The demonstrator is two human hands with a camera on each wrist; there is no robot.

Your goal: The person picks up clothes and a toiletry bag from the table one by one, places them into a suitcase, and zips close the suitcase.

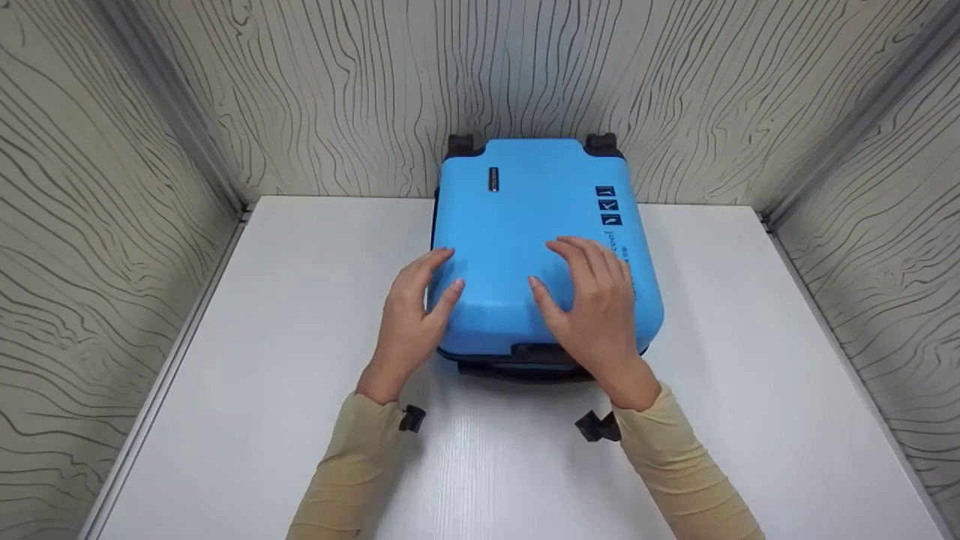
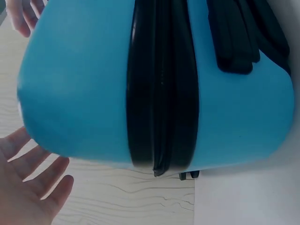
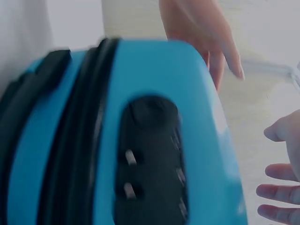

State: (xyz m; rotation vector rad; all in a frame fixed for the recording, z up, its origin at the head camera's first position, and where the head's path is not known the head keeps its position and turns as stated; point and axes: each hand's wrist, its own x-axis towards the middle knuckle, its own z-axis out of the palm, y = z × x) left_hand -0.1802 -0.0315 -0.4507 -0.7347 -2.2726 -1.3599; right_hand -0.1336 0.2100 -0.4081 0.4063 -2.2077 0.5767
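Observation:
A blue hard-shell suitcase (image 1: pixel 510 240) lies flat on the white table, wheels pointing to the back wall. My left hand (image 1: pixel 409 315) is at its front left corner, fingers spread and gently bent. Over the front right part of the shell is my right hand (image 1: pixel 596 315), its thumb and fingers apart with nothing between them. A black zipper band (image 2: pixel 164 84) and a black carry handle (image 2: pixel 229 37) show in the left wrist view. In the right wrist view, a black combination lock (image 3: pixel 150 164) is set in the suitcase's front side, blurred.
Black wheels (image 1: pixel 461 145) stand close to the patterned back wall (image 1: pixel 337 97). White table surface (image 1: pixel 300 300) extends on both sides of the suitcase. Patterned side panels (image 1: pixel 67 300) enclose the table. Small black devices (image 1: pixel 412 418) sit at both wrists.

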